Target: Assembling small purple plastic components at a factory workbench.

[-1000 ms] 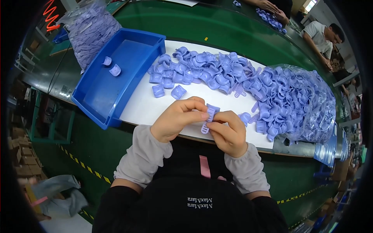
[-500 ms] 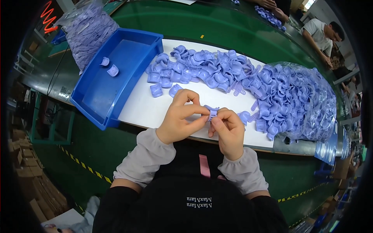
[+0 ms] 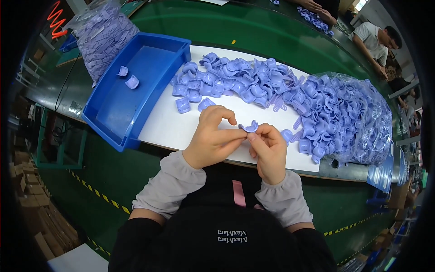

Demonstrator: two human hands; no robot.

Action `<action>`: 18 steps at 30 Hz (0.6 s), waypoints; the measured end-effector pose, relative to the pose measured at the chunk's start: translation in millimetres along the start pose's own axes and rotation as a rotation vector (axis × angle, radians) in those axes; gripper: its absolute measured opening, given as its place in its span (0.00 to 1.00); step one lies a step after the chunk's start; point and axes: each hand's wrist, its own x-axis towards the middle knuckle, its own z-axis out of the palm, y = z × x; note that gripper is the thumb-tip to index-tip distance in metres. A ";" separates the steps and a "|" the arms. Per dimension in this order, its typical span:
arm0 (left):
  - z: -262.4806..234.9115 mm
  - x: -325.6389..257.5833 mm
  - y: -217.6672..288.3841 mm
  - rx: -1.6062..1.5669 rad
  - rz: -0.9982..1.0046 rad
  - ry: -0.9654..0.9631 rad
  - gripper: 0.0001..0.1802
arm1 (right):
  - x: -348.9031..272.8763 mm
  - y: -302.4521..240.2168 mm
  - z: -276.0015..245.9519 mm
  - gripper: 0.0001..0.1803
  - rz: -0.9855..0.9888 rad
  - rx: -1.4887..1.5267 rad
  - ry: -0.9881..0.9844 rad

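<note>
Between my two hands, over the front of the white sheet (image 3: 170, 129), is a small curved purple plastic piece (image 3: 249, 128), its hollow side turned up. My left hand (image 3: 212, 139) is closed, with thumb and fingertips meeting the piece's left end and underside. Thumb and index finger of my right hand (image 3: 270, 152) pinch its right end. The fingers partly cover its lower side. Beyond my hands lies a heap of similar curved pieces (image 3: 253, 81), with a few flat slotted purple strips (image 3: 277, 105) among them.
To the left stands a blue tray (image 3: 118, 104) holding two curved pieces (image 3: 132, 82). A clear bag of purple strips (image 3: 105, 43) sits behind it. At the right, a plastic bag (image 3: 378, 122) spills more pieces. A green belt (image 3: 195, 25) runs beyond; people work at the far right.
The held piece has turned, from showing its slotted outer face to showing its curved edge and hollow. A person's leg and hand at the lower left have gone out of view.
</note>
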 end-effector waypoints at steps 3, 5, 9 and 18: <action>5.8 -3.7 8.8 -0.106 -0.155 0.002 0.10 | -0.9 2.7 4.6 0.03 -0.104 -0.017 0.021; 12.3 -9.1 10.3 -0.254 -0.310 0.019 0.09 | 0.8 1.1 6.5 0.03 -0.100 0.015 0.021; 22.0 -16.2 7.7 -0.530 -0.482 0.079 0.05 | 0.5 2.0 5.7 0.06 -0.111 0.033 0.002; 25.0 -10.5 13.6 -0.371 -0.426 0.061 0.07 | 2.3 -0.8 -5.1 0.05 -0.073 -0.070 -0.038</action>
